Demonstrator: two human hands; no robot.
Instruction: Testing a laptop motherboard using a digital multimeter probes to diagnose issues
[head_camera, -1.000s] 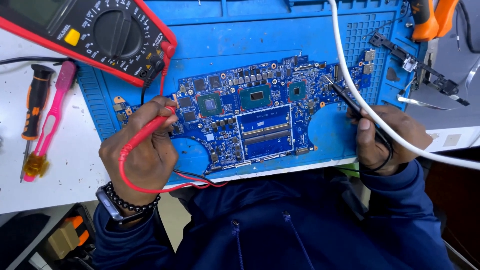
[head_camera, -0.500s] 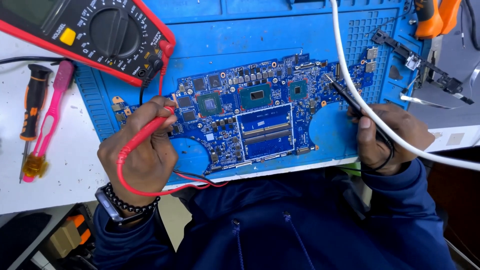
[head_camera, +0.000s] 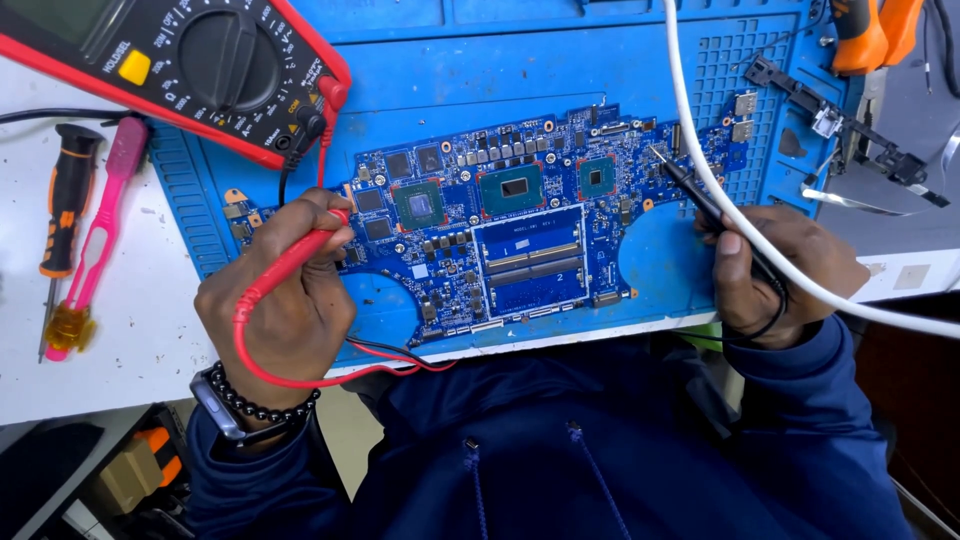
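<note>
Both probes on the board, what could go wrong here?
1. The black probe tip sits among tightly packed parts on the circuit board; a slip of the right hand might bridge neighbours.
2. The white cable lies across that hand and probe and could nudge it.
3. The red lead loops around the left hand; a snag may tug the red probe.

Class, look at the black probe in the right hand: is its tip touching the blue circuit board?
Touching. In the head view the right hand holds the black probe slanted, its tip resting on the upper right of the circuit board with no visible gap.
</note>
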